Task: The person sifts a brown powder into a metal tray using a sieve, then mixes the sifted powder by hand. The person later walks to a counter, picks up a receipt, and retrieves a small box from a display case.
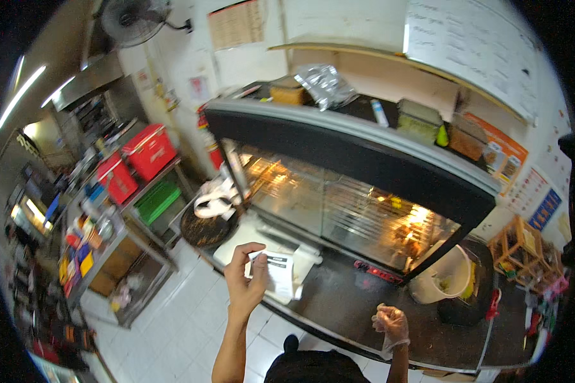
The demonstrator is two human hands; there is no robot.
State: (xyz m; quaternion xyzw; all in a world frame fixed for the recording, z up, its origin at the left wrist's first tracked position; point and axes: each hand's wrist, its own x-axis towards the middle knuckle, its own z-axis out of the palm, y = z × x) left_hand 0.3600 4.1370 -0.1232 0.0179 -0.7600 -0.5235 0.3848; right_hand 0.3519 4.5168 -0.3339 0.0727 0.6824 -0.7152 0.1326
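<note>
Between the thumb and fingers of my bare left hand point(248, 275) is a printed paper slip point(280, 275), held up over the counter's left part. My right hand point(392, 323) wears a clear plastic glove. Its fingers are curled above the dark countertop point(335, 297), and I cannot tell whether anything is inside them. Behind the slip lies a white cutting board point(239, 234), with what looks like a knife at its back edge. A lit glass food warmer point(359, 206) with metal racks stands across the counter before me.
A white bucket point(443, 277) stands right of the warmer, near a wooden rack point(522, 249). On the left are a round dark chopping block point(206, 225), red insulated boxes point(148, 151) and a cluttered steel table point(124, 258). Foil point(323, 86) and baskets top the warmer.
</note>
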